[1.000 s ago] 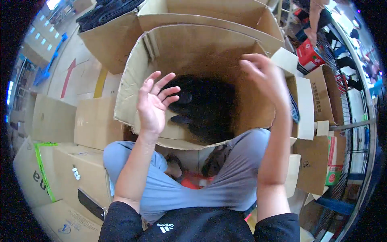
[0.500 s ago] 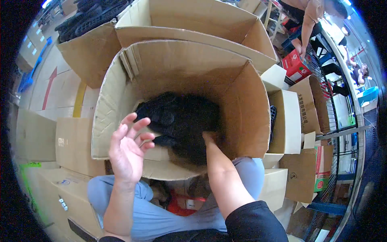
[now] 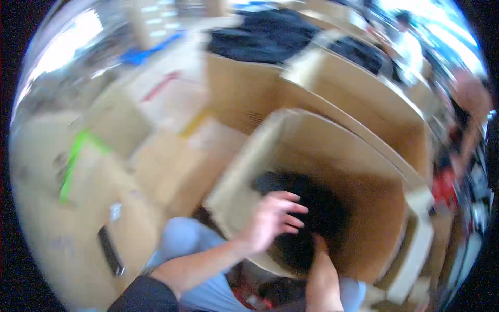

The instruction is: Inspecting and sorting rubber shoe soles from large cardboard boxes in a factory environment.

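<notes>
The picture is blurred throughout, so edges are soft. A large open brown cardboard box fills the lower right of the view, its mouth turned toward the person. Inside it, against the near wall, lies a heap of black fabric, dark and shapeless.

The person's left hand comes in from about seven o'clock, the bare forearm rising out of a dark sleeve. The hand hovers at the near edge of the box with its fingers spread apart and pointing toward three o'clock, their tips at the nine-o'clock edge of the black fabric. It grips nothing; whether the tips actually touch the cloth cannot be told through the blur.

The right forearm rises from six o'clock and goes straight into the box. The right hand is sunk into the black fabric at the heap's six-o'clock side, so only the wrist shows and its grip cannot be told.

Below the arms, pale blue-grey trouser legs show at the box's seven o'clock. At eleven o'clock from the box, flat cardboard sheets lie on the floor, one with a green stripe. At twelve o'clock stands a second cardboard box holding dark cloth.
</notes>
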### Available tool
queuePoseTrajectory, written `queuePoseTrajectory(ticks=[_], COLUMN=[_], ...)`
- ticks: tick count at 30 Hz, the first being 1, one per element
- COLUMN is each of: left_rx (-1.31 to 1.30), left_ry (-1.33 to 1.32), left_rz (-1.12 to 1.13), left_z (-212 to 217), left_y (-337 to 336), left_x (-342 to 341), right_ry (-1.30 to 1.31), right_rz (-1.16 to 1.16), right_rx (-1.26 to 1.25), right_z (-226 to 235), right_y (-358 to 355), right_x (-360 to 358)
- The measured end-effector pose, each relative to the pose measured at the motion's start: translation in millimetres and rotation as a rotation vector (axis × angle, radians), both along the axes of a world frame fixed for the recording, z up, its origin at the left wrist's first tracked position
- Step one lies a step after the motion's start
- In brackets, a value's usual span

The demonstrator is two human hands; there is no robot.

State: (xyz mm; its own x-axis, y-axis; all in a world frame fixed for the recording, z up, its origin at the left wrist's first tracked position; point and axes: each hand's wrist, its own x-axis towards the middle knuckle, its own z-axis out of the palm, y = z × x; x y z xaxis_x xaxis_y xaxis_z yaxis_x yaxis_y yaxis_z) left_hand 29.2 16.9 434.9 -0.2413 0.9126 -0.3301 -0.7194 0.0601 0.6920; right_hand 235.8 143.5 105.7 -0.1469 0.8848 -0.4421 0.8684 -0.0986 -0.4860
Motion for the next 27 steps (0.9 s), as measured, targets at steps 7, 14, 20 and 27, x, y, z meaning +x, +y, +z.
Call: queuePoseTrajectory(ticks=[7, 14, 20, 27], left_rx=[-0.021, 0.016, 0.006, -0.023], left_ry=[-0.076, -0.101, -0.105, -0.106], left_rz=[-0.077, -0.101, -0.131, -0.124], left_z=[-13, -8, -7, -19], left_y=[-20, -20, -16, -18], left_x=[0, -1, 4, 4], right_ry=[0.12, 0.081, 0.056, 0.031], right_rz=[0.499, 0.437, 0.329, 0.212], right_rx=[0.089, 0.129, 0.162, 0.208], right_z=[53, 5, 2, 15], right_y=[-9, -3, 5, -14], right_x=[-23, 41, 46, 4])
